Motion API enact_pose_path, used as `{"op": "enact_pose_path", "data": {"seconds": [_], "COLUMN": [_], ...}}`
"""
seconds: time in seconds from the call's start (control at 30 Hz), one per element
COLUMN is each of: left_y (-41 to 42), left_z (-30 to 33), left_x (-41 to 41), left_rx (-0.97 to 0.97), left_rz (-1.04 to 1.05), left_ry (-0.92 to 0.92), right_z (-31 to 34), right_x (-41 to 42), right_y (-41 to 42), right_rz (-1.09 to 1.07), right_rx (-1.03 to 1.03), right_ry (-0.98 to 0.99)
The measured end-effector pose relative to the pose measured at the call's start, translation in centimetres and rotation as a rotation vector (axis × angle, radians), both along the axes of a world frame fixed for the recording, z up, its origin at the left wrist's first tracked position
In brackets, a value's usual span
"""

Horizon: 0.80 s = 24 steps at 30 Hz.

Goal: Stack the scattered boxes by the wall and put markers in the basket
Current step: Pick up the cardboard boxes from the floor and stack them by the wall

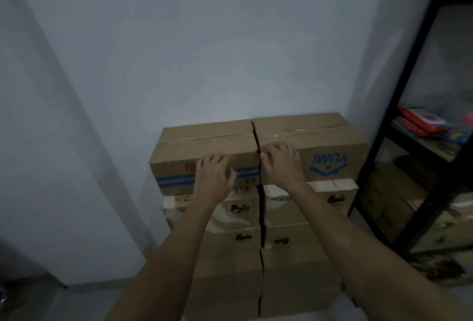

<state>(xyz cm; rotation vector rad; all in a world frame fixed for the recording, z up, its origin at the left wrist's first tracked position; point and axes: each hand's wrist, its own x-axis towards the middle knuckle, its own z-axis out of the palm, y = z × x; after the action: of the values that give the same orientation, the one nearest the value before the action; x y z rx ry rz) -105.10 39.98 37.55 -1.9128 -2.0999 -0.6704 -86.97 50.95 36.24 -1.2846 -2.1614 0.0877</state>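
I have both hands on the near faces of the two top cartons, at about 6 o'clock of the view. My left hand lies on the blue-striped carton, fingers loosely bent and spread against the cardboard, gripping nothing. My right hand rests on the YUMI carton, fingers flat over its top front edge next to the seam, likewise holding nothing. I judge this placement serves to press both cartons back toward the wall and square them side by side.

Both cartons are brown corrugated board, taped along the top, and touch each other. The YUMI logo reads upside down. They cap two adjoining columns of lower boxes standing against the wall. A black shelf rack stands at 3 o'clock, carrying red items too blurred to identify. No markers or basket are visible.
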Motion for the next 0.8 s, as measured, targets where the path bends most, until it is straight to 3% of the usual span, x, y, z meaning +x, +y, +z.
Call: {"op": "enact_pose_path", "data": {"seconds": [0.23, 0.47, 0.67, 0.8], "left_y": [-8.2, -13.4, -14.9, -16.0], "left_z": [0.5, -0.9, -2.7, -4.7], "left_x": [7.1, 16.8, 28.2, 36.5], "left_rx": [-0.288, -0.457, -0.529, -0.576], "left_rz": [-0.129, -0.238, -0.334, -0.415], "left_ry": [-0.056, -0.092, 0.018, -0.003], "right_z": [-1.0, -3.1, -5.1, -6.5], "right_x": [8.7, 19.6, 31.4, 40.1], "right_y": [-9.0, -18.4, -24.5, -27.4], "right_rz": [-0.028, -0.167, -0.287, -0.365], "right_rx": [-0.266, -0.54, -0.671, -0.739], "right_ry": [-0.127, -0.225, -0.213, -0.182]}}
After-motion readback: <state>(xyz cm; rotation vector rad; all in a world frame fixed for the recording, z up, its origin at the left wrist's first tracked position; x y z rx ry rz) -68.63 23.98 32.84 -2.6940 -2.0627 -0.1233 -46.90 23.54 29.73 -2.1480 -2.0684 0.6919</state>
